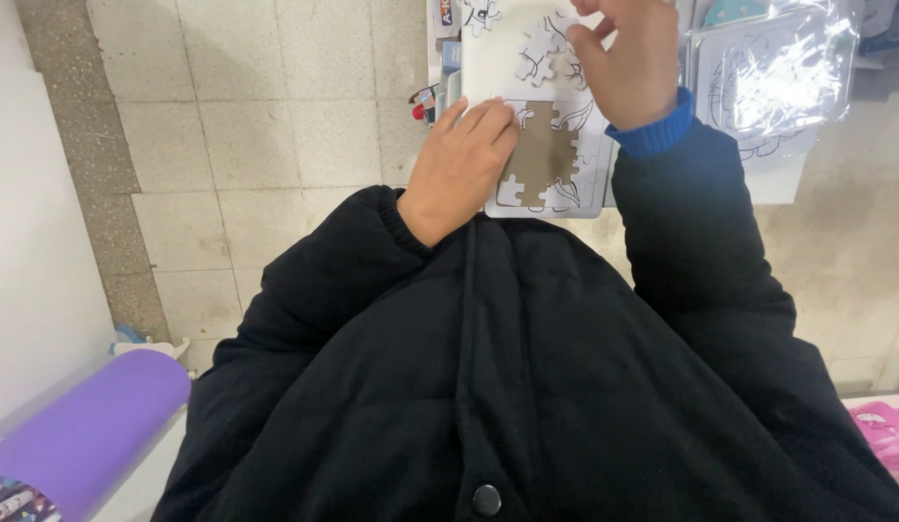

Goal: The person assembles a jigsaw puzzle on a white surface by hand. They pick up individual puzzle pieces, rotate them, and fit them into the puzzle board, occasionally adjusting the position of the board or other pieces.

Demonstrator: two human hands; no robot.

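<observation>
Steadying one puzzle tray [594,145] (two hands [459,164])

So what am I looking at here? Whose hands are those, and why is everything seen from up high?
There is no machine here, just a person. The camera sits on the person's head and looks straight down, so the big black shape filling the bottom is their own black jacket.

The left hand rests flat on the edge of a puzzle tray, holding it steady. The tray is partly filled: white pieces line its edges and the brown middle is bare. The right hand, with a blue cuff at the wrist, reaches up to some loose white puzzle pieces lying just above the tray. Its fingertips seem to pinch something, but I cannot tell for sure.

To the right lies another puzzle in a clear plastic wrapper. Bottom left is a purple roll, and the floor has pale tiles.
</observation>
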